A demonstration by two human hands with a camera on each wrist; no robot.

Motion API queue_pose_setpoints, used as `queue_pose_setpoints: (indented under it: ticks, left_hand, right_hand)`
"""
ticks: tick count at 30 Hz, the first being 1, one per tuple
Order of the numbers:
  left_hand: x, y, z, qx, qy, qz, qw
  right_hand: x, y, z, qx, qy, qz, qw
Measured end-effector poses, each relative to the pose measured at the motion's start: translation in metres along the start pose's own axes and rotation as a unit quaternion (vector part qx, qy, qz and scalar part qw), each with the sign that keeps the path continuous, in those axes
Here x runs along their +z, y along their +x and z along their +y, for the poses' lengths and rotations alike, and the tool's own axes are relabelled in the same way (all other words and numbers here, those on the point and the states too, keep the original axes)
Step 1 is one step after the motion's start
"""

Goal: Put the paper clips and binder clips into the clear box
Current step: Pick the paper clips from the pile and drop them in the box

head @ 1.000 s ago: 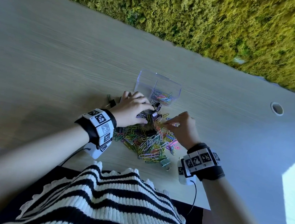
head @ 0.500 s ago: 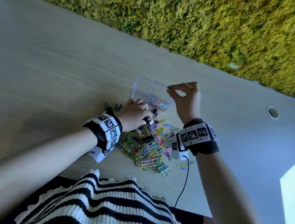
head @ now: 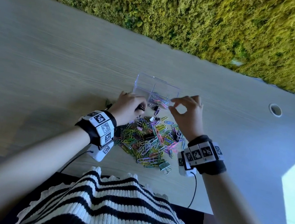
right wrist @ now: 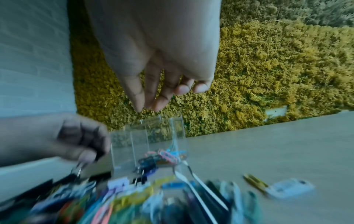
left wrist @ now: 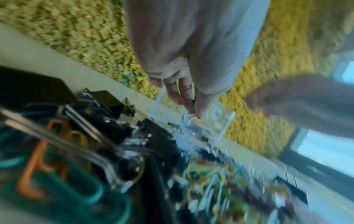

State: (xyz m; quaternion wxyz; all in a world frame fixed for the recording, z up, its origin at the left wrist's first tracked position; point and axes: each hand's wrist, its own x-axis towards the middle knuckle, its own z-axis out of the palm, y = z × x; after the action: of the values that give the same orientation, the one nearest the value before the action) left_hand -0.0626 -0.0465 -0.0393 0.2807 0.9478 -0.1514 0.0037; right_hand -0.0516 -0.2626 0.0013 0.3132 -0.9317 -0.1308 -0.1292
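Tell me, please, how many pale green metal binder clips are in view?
1: the pale green metal binder clip lies at the near edge of the pile of coloured wire paper clips; others may be buried underneath.

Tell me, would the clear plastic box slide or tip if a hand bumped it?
Probably slide: the clear plastic box looks thin-walled and nearly empty, so light, on a smooth wooden desk. Tipping seems less likely; it sits wide and low.

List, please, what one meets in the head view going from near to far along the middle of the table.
Green binder clip → pile of coloured paper clips → small black binder clip → clear box → moss wall.
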Motion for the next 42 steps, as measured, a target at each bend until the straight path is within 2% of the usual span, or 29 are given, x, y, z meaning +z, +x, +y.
queue_pose_setpoints:
  ticks: [4, 7, 9, 11, 16, 19, 24, 28, 32, 37, 42]
  left_hand:
    - [-0.015, -0.001, -0.013, -0.053, -0.002, 0.075, 0.996]
    - [-0.022, -0.005, -0.026, -0.078, 0.075, 0.08, 0.991]
    - [-0.024, -0.008, -0.031, -0.08, 0.11, 0.075, 0.988]
    - [-0.023, -0.008, -0.027, -0.054, 0.097, 0.063, 0.992]
    - [-0.008, 0.003, 0.012, 0.069, 0.026, -0.004, 0.997]
    - [0.006, 0.014, 0.034, 0.103, 0.021, -0.055, 0.993]
    - [0.021, 0.028, 0.045, 0.07, 0.065, -0.118, 0.988]
    - [0.026, 0.028, 0.038, 0.045, 0.056, -0.132, 0.989]
    - [0.017, 0.024, 0.031, 0.017, -0.008, -0.111, 0.994]
    - [-0.008, 0.007, 0.005, -0.032, -0.069, -0.048, 0.996]
    - [-0.019, -0.009, -0.031, -0.104, -0.027, -0.025, 0.994]
  right_hand:
    - [0.008, -0.027, 0.011, 0.009, -0.091, -0.129, 0.987]
    - [0.011, -0.037, 0.012, 0.026, -0.167, -0.238, 0.956]
    - [0.012, -0.041, 0.009, 0.02, -0.196, -0.269, 0.943]
    - [0.012, -0.044, 0.007, 0.01, -0.201, -0.288, 0.936]
    - [0.006, -0.048, 0.008, 0.025, -0.195, -0.266, 0.944]
    - [0.001, -0.049, 0.01, 0.041, -0.213, -0.265, 0.939]
    - [0.003, -0.057, 0.011, 0.032, -0.224, -0.295, 0.928]
    - [0.008, -0.056, 0.007, 0.01, -0.224, -0.29, 0.93]
    - [0.011, -0.055, 0.006, -0.003, -0.204, -0.276, 0.939]
    - [0.009, -0.054, 0.002, -0.003, -0.215, -0.31, 0.926]
    - [0.017, -0.053, -0.003, -0.007, -0.205, -0.296, 0.933]
